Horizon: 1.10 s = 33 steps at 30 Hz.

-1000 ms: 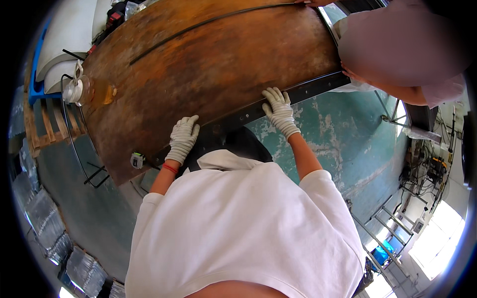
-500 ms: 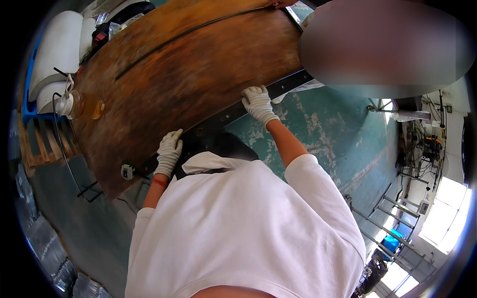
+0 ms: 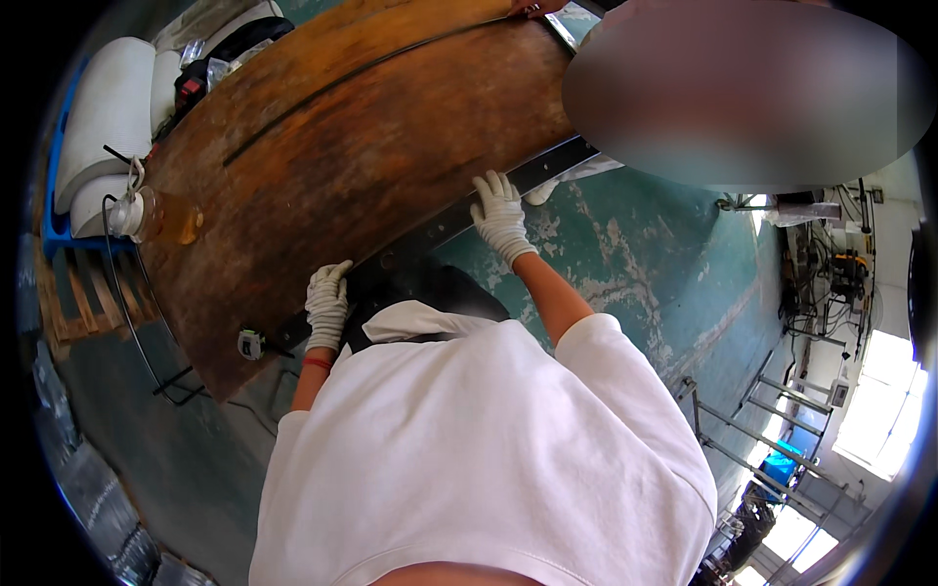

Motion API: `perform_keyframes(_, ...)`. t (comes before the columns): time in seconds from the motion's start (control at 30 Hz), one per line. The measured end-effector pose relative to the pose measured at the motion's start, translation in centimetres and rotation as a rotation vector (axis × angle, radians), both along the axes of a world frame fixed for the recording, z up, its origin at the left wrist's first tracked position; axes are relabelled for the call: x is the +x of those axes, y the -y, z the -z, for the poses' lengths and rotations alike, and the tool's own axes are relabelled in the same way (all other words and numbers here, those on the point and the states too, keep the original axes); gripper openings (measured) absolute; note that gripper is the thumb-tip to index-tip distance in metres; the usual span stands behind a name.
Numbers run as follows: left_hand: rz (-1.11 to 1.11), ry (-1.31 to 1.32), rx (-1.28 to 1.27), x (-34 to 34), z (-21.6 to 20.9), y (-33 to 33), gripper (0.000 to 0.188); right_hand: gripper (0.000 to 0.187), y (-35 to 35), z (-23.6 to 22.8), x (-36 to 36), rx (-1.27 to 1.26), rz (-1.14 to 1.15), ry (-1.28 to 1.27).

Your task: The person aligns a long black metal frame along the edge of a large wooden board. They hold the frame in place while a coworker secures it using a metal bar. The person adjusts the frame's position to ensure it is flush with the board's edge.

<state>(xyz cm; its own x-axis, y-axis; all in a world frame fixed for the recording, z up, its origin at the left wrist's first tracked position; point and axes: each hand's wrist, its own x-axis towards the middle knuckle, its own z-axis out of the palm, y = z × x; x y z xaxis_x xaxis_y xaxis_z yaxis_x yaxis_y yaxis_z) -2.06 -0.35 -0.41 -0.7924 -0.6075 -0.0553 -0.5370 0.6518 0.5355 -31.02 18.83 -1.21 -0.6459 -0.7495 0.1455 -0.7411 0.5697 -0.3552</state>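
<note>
A long black bar with holes (image 3: 449, 223) lies along the near edge of a brown, stained worktable (image 3: 371, 127). My left hand (image 3: 327, 305), in a white knit glove, has its fingers bent over the bar's left part. Farther right, my right hand (image 3: 501, 217), gloved alike, rests on the bar with its fingers stretched and slightly apart. A tape measure (image 3: 251, 343) sits left of my left hand at the table's near-left corner. Across the tabletop runs a thin dark strip (image 3: 362, 73), another person's hand (image 3: 532, 8) at its far end.
A jar of amber liquid (image 3: 171, 217) stands at the table's left edge. Beyond it are white rolls (image 3: 107, 117) in a blue holder and a wooden pallet (image 3: 93, 293). A person, blurred, is at the upper right. Metal frames (image 3: 762, 430) stand on the right.
My right hand's fingers, bent over the bar before, have straightened and spread. My left hand stays at about the same place on the bar. The view has shifted slightly.
</note>
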Motion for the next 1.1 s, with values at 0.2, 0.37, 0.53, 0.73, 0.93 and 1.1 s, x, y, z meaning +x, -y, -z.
perform_keyframes(0.2,-0.084,0.085,0.068,-1.4,-0.5,1.8,0.016,0.063,-0.8,1.5,1.5,0.126,-0.011,-0.075)
perform_keyframes(0.37,0.031,0.193,0.289,-1.1,0.2,4.2,0.018,0.058,-0.3,0.7,1.4,0.112,-0.001,0.024)
perform_keyframes(0.53,-0.067,-0.035,0.307,-1.0,-2.3,4.4,0.020,0.039,-2.9,-0.5,3.2,-0.195,0.172,0.175)
perform_keyframes(0.73,-0.170,-0.075,0.328,1.4,-3.1,3.5,0.019,0.024,-11.3,3.7,6.2,-0.115,0.612,0.572)
perform_keyframes(0.93,-0.157,-0.071,0.377,1.3,-2.7,2.7,0.020,0.023,-16.1,8.1,7.1,-0.130,0.826,0.842)
perform_keyframes(1.1,-0.100,-0.067,0.292,0.0,-3.3,2.6,0.019,0.025,-18.0,10.5,7.7,-0.016,0.816,0.814)
